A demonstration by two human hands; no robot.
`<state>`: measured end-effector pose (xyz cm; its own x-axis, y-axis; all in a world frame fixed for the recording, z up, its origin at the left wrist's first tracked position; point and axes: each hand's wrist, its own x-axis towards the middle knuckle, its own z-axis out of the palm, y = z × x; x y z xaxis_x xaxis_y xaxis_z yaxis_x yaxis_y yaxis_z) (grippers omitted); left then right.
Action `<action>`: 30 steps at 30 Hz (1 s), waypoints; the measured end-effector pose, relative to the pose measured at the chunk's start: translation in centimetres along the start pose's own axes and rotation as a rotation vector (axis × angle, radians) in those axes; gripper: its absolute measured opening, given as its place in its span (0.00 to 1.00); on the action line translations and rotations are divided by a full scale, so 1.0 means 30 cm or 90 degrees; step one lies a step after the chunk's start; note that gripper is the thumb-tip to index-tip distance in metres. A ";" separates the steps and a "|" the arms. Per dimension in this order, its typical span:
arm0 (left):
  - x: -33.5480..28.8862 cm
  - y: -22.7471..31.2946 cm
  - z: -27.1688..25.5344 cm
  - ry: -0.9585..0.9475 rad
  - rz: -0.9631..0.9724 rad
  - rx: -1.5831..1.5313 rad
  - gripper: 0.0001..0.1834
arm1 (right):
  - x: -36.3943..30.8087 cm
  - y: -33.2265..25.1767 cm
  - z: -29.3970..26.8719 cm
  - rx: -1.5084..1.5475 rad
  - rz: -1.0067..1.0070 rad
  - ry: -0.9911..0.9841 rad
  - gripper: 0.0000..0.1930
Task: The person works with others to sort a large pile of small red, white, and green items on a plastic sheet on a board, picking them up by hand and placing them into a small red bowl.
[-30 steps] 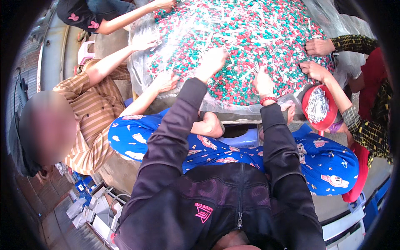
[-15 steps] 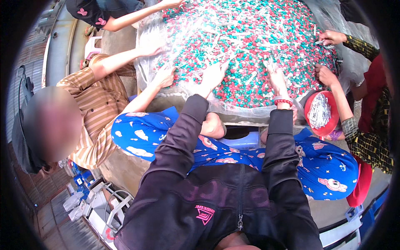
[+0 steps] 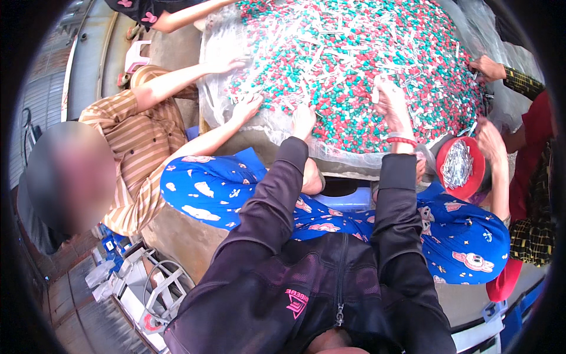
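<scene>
A wide heap of small red and green pieces [image 3: 354, 121], mixed with thin white and silvery strips, lies on a clear plastic sheet [image 3: 218, 97]. At the heap's near edge is my left hand [image 3: 303, 121], its fingers curled together; what they hold, if anything, is hidden. Farther right, my right hand [image 3: 392, 103], above a red bead bracelet [image 3: 401, 140], is raised a little over the pieces. Its fingers are closed on a white strip [image 3: 375, 94].
A red bowl [image 3: 479, 171] full of silvery strips stands at the right, by a co-worker's hand [image 3: 491, 140]. On the left a person in a striped shirt [image 3: 138, 135] has both hands at the heap. Another arm [image 3: 186, 15] reaches in from the far left.
My left hand has drawn back toward me and its fingers have curled in. My right hand has lifted slightly with a strip. The near co-worker's hand on the right has moved to the bowl.
</scene>
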<state>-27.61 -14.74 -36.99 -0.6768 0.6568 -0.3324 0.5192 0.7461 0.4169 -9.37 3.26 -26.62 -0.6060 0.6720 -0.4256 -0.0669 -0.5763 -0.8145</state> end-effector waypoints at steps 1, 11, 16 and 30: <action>0.002 0.000 0.002 0.051 -0.047 -0.065 0.22 | -0.019 -0.049 0.020 0.172 0.006 -0.060 0.09; 0.129 0.322 -0.228 -0.182 -0.062 -0.722 0.12 | -0.104 -0.150 -0.063 0.143 -0.004 -0.161 0.12; 0.212 0.024 -0.224 -0.069 0.126 -0.300 0.15 | -0.023 0.128 -0.165 -0.678 0.034 0.155 0.18; 0.142 0.247 -0.203 -0.075 0.108 -0.460 0.16 | 0.001 0.112 0.047 -0.183 -0.049 0.128 0.13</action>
<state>-29.82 -7.08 -30.18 -0.5370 0.7939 -0.2854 0.1119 0.4023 0.9086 -10.74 0.68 -28.82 -0.4386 0.8025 -0.4045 0.1369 -0.3852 -0.9126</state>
